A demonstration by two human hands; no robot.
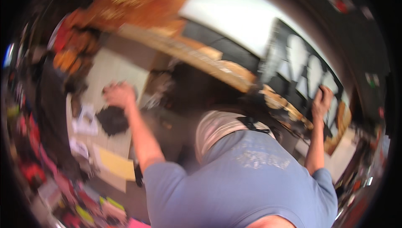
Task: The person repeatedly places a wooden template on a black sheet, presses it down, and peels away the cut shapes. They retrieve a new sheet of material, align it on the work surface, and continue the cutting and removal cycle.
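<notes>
My left hand is over a pale wood-look tabletop, its fingers somewhat spread. Just below it lies a black, fuzzy-edged round thing. Off to the right, my right hand is at a black panel bearing several white, sole-shaped pieces. The right fingers look bent against the panel among these pieces. Motion blur hides whether they hold anything.
Beyond the gap between my arms runs a brown wooden ledge, with an orange-brown board and a bright white sheet-like surface behind. White plastic-looking scraps and a yellow sheet lie at the left.
</notes>
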